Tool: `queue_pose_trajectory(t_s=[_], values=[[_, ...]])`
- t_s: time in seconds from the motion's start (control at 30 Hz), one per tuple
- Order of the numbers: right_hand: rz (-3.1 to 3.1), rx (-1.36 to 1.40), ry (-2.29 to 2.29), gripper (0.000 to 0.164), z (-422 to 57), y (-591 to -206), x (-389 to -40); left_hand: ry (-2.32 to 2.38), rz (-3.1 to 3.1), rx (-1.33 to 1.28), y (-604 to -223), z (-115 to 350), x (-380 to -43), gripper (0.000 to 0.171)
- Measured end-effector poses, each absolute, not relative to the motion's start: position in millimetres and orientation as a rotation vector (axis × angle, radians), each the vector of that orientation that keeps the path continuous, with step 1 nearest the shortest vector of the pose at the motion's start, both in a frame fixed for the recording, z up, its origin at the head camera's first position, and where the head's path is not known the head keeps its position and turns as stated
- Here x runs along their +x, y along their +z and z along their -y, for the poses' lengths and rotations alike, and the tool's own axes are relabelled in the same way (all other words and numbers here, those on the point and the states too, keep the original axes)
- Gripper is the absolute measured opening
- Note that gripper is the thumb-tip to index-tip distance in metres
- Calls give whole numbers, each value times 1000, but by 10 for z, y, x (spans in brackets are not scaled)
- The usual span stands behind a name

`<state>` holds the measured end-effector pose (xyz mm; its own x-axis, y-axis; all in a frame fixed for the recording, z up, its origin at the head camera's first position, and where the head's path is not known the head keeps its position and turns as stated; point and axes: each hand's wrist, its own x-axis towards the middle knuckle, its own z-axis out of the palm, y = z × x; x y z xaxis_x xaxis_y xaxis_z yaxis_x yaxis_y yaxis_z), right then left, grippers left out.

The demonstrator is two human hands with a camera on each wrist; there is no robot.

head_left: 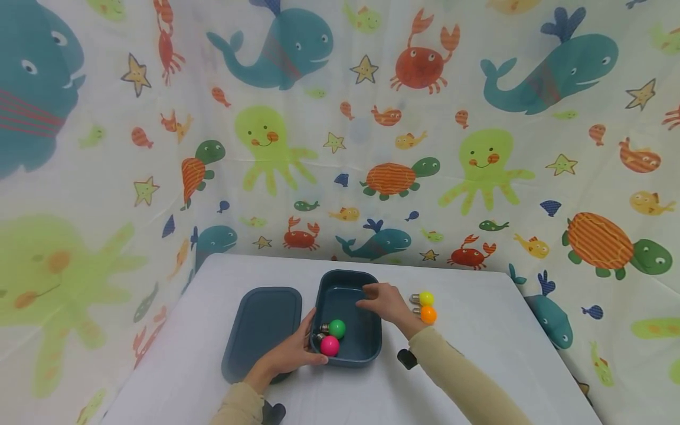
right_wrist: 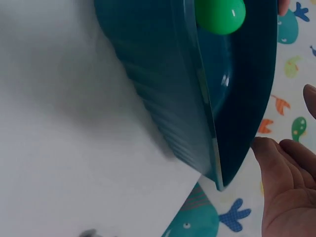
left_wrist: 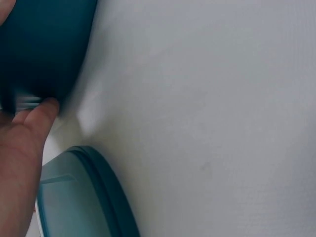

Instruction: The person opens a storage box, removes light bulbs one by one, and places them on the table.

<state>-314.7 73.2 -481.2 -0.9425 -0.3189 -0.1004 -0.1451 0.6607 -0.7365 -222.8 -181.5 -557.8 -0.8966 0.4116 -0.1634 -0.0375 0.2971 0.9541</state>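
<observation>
A dark blue plastic box (head_left: 346, 361) stands at the middle of the table, with a green bulb (head_left: 337, 328) and a pink bulb (head_left: 329, 346) lying at its near left end. My left hand (head_left: 292, 354) grips the box's near left side, thumb at the front edge, fingers along the outer wall. Over the far right part of the box is my right hand (head_left: 386, 302), fingers pointing left and holding nothing. In the right wrist view, the right hand (right_wrist: 291, 192) has its thumb apart from the fingers, beside the box's rim; the green bulb (right_wrist: 222, 15) shows inside.
The matching blue lid (head_left: 262, 330) lies flat left of the box. To the right, a yellow bulb (head_left: 426, 298) and an orange bulb (head_left: 428, 314) lie side by side on the white table (head_left: 478, 342). A curtain (head_left: 340, 206) printed with sea animals hangs behind.
</observation>
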Motion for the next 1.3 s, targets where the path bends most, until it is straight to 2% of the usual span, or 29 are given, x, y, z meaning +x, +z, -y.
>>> queue_pose_trajectory(t_s=[0.9,1.3], values=[[-2662,-545,-1066,55,-452,-5016,-3010,1630,-2190,357,-5575,1824,-2219,114],[-2681,-519,-989,53,-394,-5078,-2993,1634,-2187,363,-5519,1813,-2219,113]])
